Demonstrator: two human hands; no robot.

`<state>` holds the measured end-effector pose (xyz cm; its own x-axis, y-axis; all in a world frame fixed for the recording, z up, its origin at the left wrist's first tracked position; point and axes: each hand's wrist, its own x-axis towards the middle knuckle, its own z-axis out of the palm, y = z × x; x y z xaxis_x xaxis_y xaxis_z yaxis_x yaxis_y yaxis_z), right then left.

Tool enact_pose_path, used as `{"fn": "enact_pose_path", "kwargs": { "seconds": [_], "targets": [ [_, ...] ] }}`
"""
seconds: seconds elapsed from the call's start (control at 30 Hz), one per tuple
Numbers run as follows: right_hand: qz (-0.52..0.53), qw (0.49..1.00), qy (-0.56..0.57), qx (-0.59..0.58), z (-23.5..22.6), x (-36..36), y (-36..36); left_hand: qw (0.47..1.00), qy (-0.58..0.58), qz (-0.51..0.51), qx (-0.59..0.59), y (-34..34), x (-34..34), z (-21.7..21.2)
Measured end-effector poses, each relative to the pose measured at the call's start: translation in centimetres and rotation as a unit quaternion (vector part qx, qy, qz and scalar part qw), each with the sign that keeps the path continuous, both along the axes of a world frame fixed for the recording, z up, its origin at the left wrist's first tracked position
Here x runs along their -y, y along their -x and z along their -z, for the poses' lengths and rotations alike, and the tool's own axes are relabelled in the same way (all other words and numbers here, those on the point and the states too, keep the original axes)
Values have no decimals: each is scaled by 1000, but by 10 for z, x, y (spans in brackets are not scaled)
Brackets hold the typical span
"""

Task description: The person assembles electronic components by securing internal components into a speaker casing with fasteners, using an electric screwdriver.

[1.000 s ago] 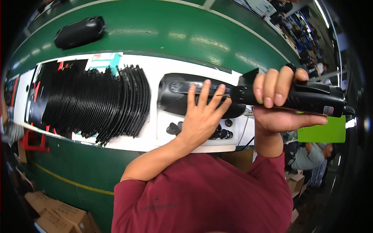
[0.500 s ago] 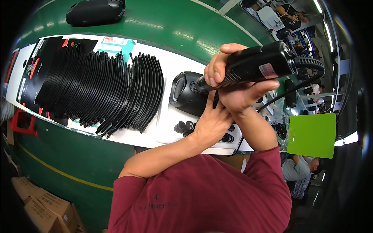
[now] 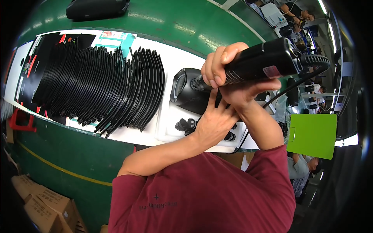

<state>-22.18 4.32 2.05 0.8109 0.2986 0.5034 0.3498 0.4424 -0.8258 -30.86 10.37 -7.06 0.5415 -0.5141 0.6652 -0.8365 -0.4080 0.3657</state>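
Wrapped round a black corded electric screwdriver [image 3: 256, 62] is my right hand [image 3: 229, 73], closed on the tool's body. The screwdriver lies aslant, its ribbed nose pointing down-left onto a black speaker-like housing [image 3: 186, 91] with a rounded end. My left hand [image 3: 215, 122] reaches in from the left below the right one. Its fingers are stretched out and apart against the housing's near side; the fingertips are partly hidden beneath the right hand. Small black round parts [image 3: 186, 125] lie in a white tray [image 3: 167, 130] beside the left wrist.
Rows of curved black strips [image 3: 101, 87] cover the table's left part. Behind them is a white-and-teal box [image 3: 114, 40]. The screwdriver's cable [image 3: 287, 91] loops down on the right, near a green panel [image 3: 312, 136]. Cardboard boxes [image 3: 50, 206] and a red stool [image 3: 21, 121] stand on the floor.
The view has shifted slightly. Both hands keep nearly the same place on the screwdriver and the housing, with the screwdriver's rear end a little farther right.
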Motion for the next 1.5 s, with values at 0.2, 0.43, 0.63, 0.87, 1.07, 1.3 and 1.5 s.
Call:
{"fn": "enact_pose_path", "kwargs": {
  "seconds": [0.2,0.43,0.63,0.87,1.07,1.3,1.5],
  "targets": [
    [83,983,161,-37,-10,7,7,999,13,25,-16,0,3,1],
    [146,976,-107,119,-77,80,81,1000,-22,18,-12,-1,3,-13],
    [636,760,-126,42,-37,240,218,995,-91,24,-30,-30,5,-61],
    [772,568,-32,-284,146,345,293,947,-139,138,-254,-83,27,-77],
    [788,523,164,-281,215,366,307,915,-123,151,-354,-147,49,-96],
    [797,514,187,-255,223,361,321,926,-156,65,-337,-283,120,-96],
    [793,547,136,-232,197,346,291,964,-123,-52,-229,-463,126,-11]
  ]
}}
